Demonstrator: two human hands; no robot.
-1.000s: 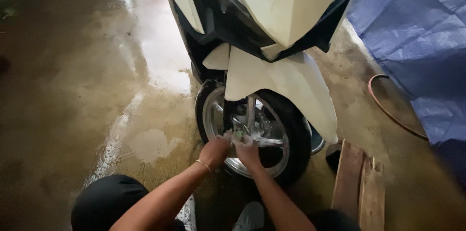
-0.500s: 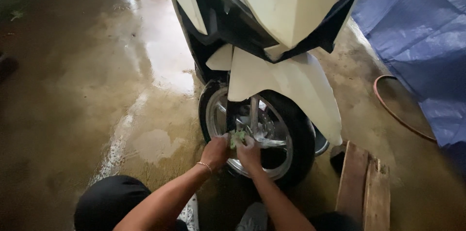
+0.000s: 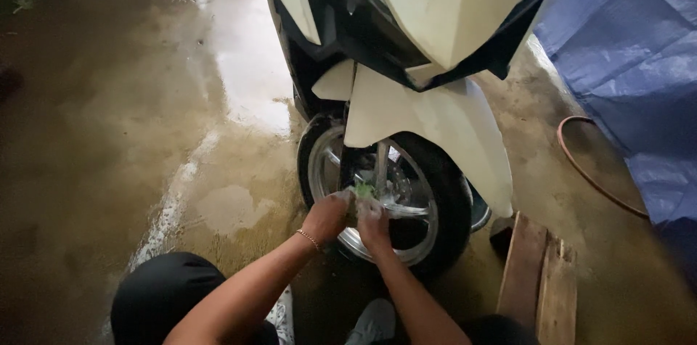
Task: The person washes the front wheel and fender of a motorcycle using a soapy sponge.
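Two hands meet at the hub of a scooter's front wheel [image 3: 385,203], and the whole business sits in that small spot. Nearest the camera are a dark-clad knee [image 3: 163,294] and a shoe [image 3: 374,323], then both forearms running up and away toward the rim. A thin bracelet [image 3: 311,240] rings the left wrist.

The left hand [image 3: 328,216] is curled, fingers clenched on something at the spokes. The right hand [image 3: 374,220] lies just beside it, touching or nearly so, fingers also closed. Between and just above the fingertips shows a small green scrap [image 3: 364,190] — a sponge or cloth, too blurred to tell which. Which hand truly grips it I cannot tell; both press at it. It lies just beyond the fingers, against the silver rim, near the upright fork leg.

Past the fingers, the black tyre curves round, and a cream fender [image 3: 428,124] overhangs it — hiding the wheel's top. Right of the fingers lie wooden planks [image 3: 541,283]; farther off, a reddish hose [image 3: 588,171] and a blue tarp [image 3: 632,62]. Left of them spreads wet concrete floor [image 3: 131,113]. The scooter's upper body is cut off by the frame.
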